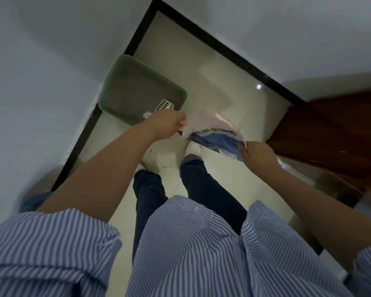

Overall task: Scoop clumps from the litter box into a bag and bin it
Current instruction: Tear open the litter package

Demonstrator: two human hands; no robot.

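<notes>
Though blurred, dark print on bag (212,129)

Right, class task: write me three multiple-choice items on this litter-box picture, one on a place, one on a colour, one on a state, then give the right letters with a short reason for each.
1. Where does the white slotted scoop lie?
A. On the floor by the door
B. Inside the litter box, at its near corner
C. In the bag

2. What colour is the rim of the litter box?
A. Green
B. Red
C. Black

3. How is the bag held?
A. It lies flat on the floor
B. One hand alone holds it
C. Both hands hold it, one at each end

Answers:
1 B: the scoop rests on the grey litter inside the box.
2 A: the rim around the grey litter is pale green.
3 C: the left hand has a grip on its pale end, and the right hand pinches its blue-printed end, above the floor.
</notes>
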